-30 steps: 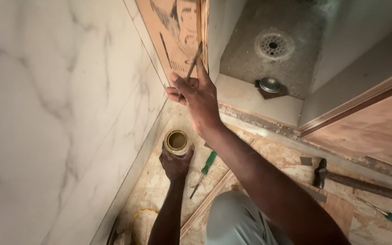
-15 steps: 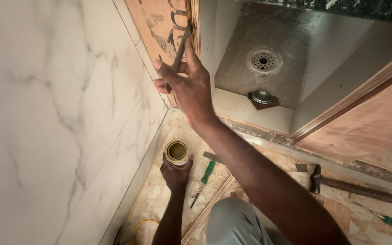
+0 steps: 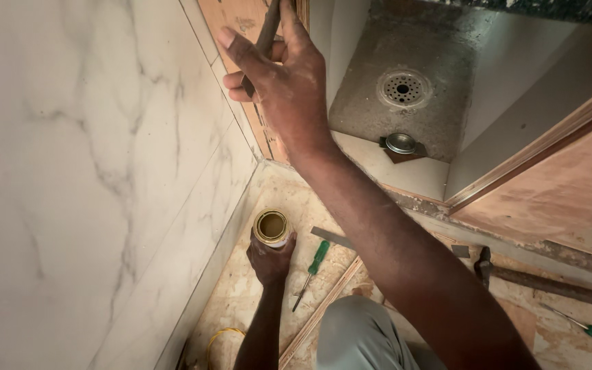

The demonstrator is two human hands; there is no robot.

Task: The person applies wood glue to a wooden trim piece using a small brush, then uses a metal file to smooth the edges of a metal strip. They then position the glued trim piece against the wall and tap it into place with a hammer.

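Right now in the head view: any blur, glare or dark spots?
Head view: right hand with its thin tool is close to the lens and slightly soft; open tin in the left hand is sharp; marble wall evenly lit, no glare; floor drain clear; bottom corners dim.

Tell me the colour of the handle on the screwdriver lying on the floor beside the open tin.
Green: the slim screwdriver's plastic handle, seen clearly in the head view, right of the small round open tin.

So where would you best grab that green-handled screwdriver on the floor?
Probably by the green handle of the screwdriver, coming from above. It lies flat on the floor with its thin shaft pointing toward the person; the handle is the thickest part and lies clear, right of the left hand holding the open can.
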